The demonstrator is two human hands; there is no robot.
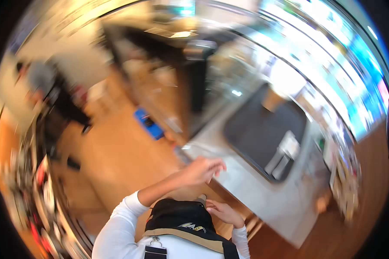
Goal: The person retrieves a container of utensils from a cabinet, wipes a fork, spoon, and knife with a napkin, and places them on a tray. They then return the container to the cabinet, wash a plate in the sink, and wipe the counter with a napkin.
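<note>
Hovering at the left end of the pale worktop (270, 203), my left hand (204, 170) has its fingers bent inward. It is too blurry to tell if the grip is pinching something small or nothing at all. My right hand (225, 212) is low, just beside my black apron (177, 216), with loose fingers a bit apart and nothing I can see in them. I think it is down there because it has no load to carry.

The dark tray (246, 125) lies flat on the worktop, to the right of my left hand and a bit farther away. Its rim likely helps stop things from sliding off. A brown cup (272, 102) stands at the tray's far end. A white thing with pale strips (287, 148) lies at the near right end, well apart from the cup, maybe so a spill won't wet it.
</note>
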